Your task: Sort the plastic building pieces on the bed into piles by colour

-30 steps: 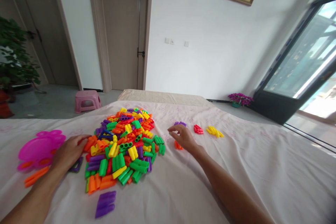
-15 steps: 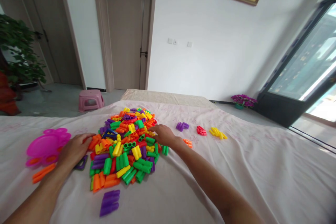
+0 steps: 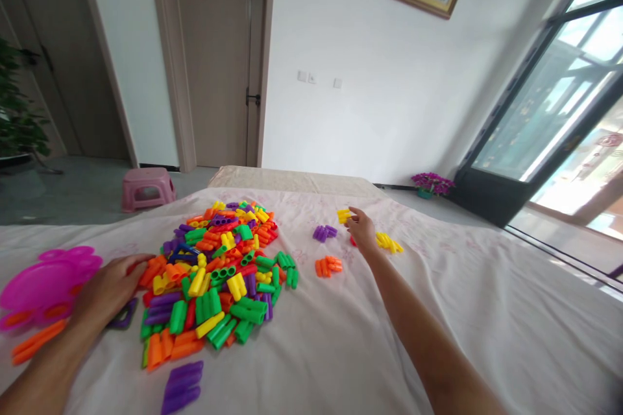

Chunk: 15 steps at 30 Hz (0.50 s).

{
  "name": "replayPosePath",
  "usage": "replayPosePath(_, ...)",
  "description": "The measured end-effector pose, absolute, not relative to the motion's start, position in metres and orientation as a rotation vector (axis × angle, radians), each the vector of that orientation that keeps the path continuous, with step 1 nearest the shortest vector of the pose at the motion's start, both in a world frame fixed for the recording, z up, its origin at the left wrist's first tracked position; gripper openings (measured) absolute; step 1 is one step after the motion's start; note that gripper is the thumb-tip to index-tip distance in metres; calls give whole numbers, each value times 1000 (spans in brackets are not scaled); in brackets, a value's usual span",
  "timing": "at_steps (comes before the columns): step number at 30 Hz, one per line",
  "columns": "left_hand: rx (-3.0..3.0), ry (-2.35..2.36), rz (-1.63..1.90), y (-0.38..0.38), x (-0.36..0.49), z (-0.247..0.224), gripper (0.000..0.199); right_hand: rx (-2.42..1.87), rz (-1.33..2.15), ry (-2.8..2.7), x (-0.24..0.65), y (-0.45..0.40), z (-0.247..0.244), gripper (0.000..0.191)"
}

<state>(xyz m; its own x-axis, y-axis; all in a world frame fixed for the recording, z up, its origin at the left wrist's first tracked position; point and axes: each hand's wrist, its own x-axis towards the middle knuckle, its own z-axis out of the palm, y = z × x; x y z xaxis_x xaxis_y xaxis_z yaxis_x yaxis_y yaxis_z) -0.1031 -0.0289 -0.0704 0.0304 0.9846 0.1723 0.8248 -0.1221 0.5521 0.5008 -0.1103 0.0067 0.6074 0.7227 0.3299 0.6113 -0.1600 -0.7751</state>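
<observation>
My right hand (image 3: 361, 228) is raised over the cloth, its fingers closed on a yellow plastic tube block (image 3: 343, 216). Below its wrist a red block is mostly hidden. To its right lies a small group of yellow blocks (image 3: 389, 242); to its left are purple blocks (image 3: 324, 233) and orange blocks (image 3: 329, 266). My left hand (image 3: 109, 286) rests at the left edge of a big mixed heap of tube blocks (image 3: 209, 301), fingers stretched out and apart beside orange pieces. Whether it touches them I cannot tell.
A pink paw-shaped tray (image 3: 39, 282) lies left of my left hand. A purple block (image 3: 182, 386) sits near me in front of the heap, with an orange one (image 3: 36, 342) by my left forearm. A pale cloth (image 3: 311, 350) covers the table. A pink stool (image 3: 147, 187) stands beyond.
My right hand has gone from the heap's right side to above the sorted groups, now with a yellow block in it. The left hand stays by the heap. The view has turned slightly right.
</observation>
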Motion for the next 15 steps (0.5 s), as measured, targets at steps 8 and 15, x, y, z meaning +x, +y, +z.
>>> replayPosePath(8,2013,1850,772,-32,-99,-63,52,-2370,-90,-877,592,-141,-4,52)
replayPosePath(15,2003,1834,780,-32,-101,-66,51,-2481,-83,-938,585,-142,-10,43)
